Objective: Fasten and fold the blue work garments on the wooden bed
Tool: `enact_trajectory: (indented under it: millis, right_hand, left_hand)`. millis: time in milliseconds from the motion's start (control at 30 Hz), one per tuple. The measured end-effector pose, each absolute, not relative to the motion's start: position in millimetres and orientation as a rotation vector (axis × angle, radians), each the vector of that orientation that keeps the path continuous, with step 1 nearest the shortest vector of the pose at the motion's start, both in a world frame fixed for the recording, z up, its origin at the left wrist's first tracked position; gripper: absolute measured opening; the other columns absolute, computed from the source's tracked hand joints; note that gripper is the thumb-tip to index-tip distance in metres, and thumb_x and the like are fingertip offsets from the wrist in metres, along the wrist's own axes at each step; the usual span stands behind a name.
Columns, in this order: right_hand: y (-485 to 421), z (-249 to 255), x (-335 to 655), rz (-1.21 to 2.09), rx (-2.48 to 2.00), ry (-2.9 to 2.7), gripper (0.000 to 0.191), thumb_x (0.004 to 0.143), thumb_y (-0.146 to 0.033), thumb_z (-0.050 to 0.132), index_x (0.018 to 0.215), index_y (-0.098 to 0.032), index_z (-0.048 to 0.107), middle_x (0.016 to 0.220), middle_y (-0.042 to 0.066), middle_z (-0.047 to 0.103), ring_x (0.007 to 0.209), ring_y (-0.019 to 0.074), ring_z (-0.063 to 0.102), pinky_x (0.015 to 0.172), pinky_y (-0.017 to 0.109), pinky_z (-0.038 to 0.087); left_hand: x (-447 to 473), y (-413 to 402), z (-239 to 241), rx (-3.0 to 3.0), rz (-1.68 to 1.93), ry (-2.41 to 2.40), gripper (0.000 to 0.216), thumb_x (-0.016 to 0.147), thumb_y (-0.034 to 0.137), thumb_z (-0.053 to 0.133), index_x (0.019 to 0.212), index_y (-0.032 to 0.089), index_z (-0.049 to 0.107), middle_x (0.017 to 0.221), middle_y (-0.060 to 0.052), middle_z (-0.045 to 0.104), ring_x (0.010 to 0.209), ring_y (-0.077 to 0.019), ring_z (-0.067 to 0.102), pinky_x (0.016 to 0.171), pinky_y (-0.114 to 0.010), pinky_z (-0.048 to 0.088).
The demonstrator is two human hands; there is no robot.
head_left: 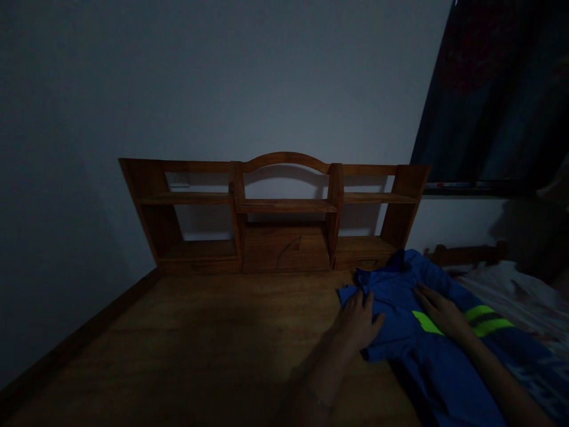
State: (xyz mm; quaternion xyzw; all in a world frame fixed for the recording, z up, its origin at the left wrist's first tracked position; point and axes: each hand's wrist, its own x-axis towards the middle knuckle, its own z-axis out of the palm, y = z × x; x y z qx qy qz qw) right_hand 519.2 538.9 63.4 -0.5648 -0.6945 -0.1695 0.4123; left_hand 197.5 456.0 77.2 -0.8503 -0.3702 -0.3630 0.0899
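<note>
A blue garment [395,296] with bright yellow-green strips lies spread over the right end of the wooden desk, hanging past its right edge toward the front. My left hand [358,320] rests at the garment's left edge, thumb apart and fingers stretched over bunched cloth. Farther right, my right hand [438,307] lies flat on the cloth beside one of the strips, fingers extended. The garment's collar or folded end sits close to the shelf, and its exact shape is hard to make out in the dim light.
The wooden desk top [222,332] stretches left toward the wall. At its back stands a wooden shelf unit [287,206] with cubbies and small drawers. To the right are a bed with pale bedding [511,284] and a dark curtain [489,107].
</note>
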Motion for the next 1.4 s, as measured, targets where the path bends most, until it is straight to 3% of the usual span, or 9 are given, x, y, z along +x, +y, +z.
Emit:
enact_trajectory:
  millis: [267, 1400]
  right_hand:
    - [537.5, 64.2, 519.0, -0.439, -1.373, -1.728, 0.045, 0.085, -0.051, 0.038, 0.111, -0.024, 0.062, 0.132, 0.001, 0.048, 0.117, 0.0245, 0.050, 0.104, 0.039, 0.038]
    - [535.8, 64.5, 520.4, -0.430, -1.352, -1.729, 0.046, 0.085, -0.051, 0.038, 0.115, -0.023, 0.060, 0.128, 0.003, 0.053, 0.112, 0.0240, 0.054, 0.100, 0.038, 0.041]
  left_hand:
    - [200.1, 457.8, 76.5, -2.558, -1.074, -1.113, 0.068, 0.087, 0.059, 0.020, 0.143, 0.021, 0.017, 0.146, -0.010, 0.026, 0.131, -0.0274, 0.029, 0.107, -0.044, 0.028]
    - [202.7, 456.9, 78.4, -2.559, -1.068, -1.117, 0.065, 0.088, 0.057, 0.022, 0.142, 0.022, 0.019, 0.146, -0.010, 0.027, 0.131, -0.0266, 0.029, 0.108, -0.042, 0.028]
